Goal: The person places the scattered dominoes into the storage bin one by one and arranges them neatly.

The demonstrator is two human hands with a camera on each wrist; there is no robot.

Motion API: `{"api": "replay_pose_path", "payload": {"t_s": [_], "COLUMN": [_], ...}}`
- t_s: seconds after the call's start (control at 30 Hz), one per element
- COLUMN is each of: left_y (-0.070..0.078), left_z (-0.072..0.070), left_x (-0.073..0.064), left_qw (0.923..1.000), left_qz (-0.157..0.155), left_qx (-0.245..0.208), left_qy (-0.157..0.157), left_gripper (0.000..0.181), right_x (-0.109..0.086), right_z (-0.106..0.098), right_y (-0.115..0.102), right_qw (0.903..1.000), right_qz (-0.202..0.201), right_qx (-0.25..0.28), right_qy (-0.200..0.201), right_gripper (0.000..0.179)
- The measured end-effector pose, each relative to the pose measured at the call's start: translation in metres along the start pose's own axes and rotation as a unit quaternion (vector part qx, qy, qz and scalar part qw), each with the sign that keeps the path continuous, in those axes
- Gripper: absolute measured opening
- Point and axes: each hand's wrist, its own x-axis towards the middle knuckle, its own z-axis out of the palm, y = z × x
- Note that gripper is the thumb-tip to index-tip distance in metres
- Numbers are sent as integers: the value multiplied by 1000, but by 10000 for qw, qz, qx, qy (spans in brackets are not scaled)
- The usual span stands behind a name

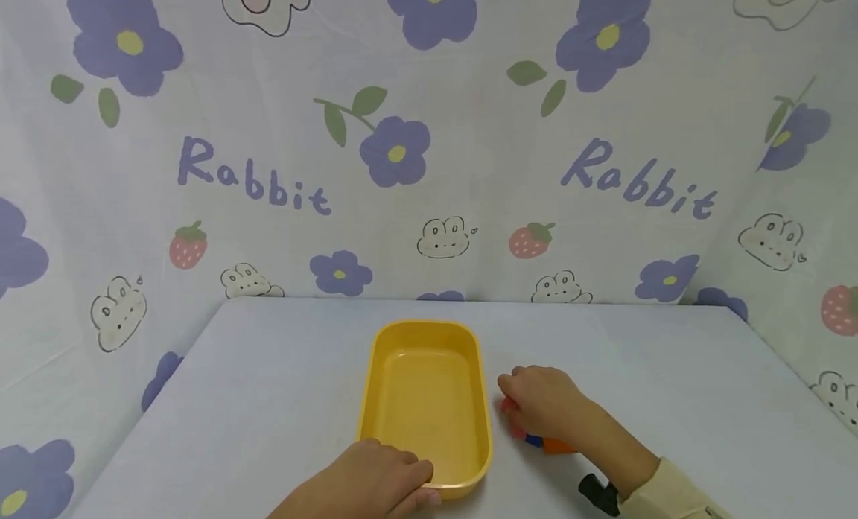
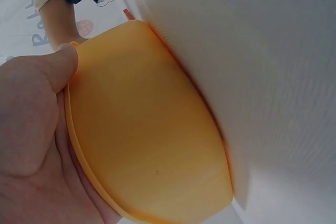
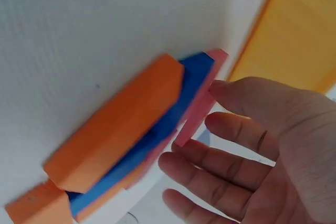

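Note:
A yellow plastic tray (image 1: 429, 400) with rounded corners stands on the white table. My left hand (image 1: 365, 478) grips its near rim, thumb on the outside; the left wrist view shows the tray's outer wall (image 2: 142, 119) beside that thumb. To the right of the tray, my right hand (image 1: 546, 403) pinches a pink block (image 3: 197, 114) between thumb and fingers. Against the pink block lies a blue block (image 3: 194, 82), and over the blue one a long orange block (image 3: 118, 124). Another orange block (image 3: 39, 205) sits at the pile's end. In the head view my right hand hides much of the pile.
The white tabletop (image 1: 268, 377) runs back to a hanging cloth (image 1: 469, 184) printed with flowers, rabbits and strawberries, which also covers both sides. A black wrist device (image 1: 599, 495) is at the right cuff.

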Motion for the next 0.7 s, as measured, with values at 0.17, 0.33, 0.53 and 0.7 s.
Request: {"api": "replay_pose_path", "payload": {"t_s": [0.17,0.33,0.53,0.7], "left_y": [-1,-2,-1,-1], "left_z": [1,1,3,4], "left_x": [0,1,0,-1], "left_qw": [10000,9999,9999,9996], "left_qz": [4,-35,76,110], "left_qx": [-57,-143,13,169], "left_qy": [0,-53,149,206], "left_gripper": [35,35,35,35], "right_x": [1,0,3,6], "right_z": [-13,-24,-24,-23], "right_y": [-2,-2,-1,-2], "right_qw": [9995,9947,9909,9882], "right_qz": [11,-369,-441,-478], "right_qx": [322,574,693,765], "right_qy": [32,770,1066,1237], "right_gripper": [23,22,21,20]}}
